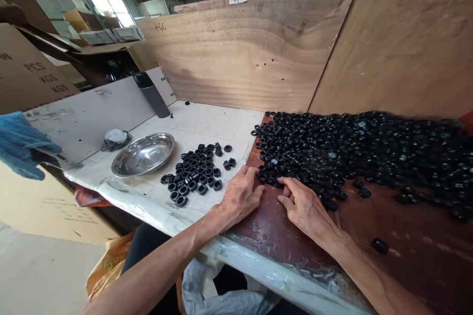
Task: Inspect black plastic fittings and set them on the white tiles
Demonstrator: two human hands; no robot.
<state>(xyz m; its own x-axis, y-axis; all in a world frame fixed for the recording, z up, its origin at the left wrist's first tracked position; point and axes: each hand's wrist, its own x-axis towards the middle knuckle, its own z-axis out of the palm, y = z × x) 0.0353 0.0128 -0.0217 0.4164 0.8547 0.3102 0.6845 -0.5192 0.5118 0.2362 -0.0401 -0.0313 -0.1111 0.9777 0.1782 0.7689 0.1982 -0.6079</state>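
Observation:
My left hand (242,191) rests at the seam between the white board and the reddish-brown board, fingers bent, thumb apart from the forefinger. Across a small gap, my right hand (303,203) reaches to the near edge of a large heap of small black plastic caps (332,150). Its forefinger touches caps there, while its thumb stands off below; nothing shows gripped in either hand. Left of my left hand, a smaller cluster of black ring-shaped caps (194,170) lies on the white surface, mostly with their hollow sides up.
A shallow steel bowl (144,155) sits left of the cluster, near a dark flask (151,93) and a small plastic-wrapped bundle (116,139). Wooden panels (251,54) wall off the back. A blue glove (22,142) hangs at left; a lone cap (380,245) lies front right.

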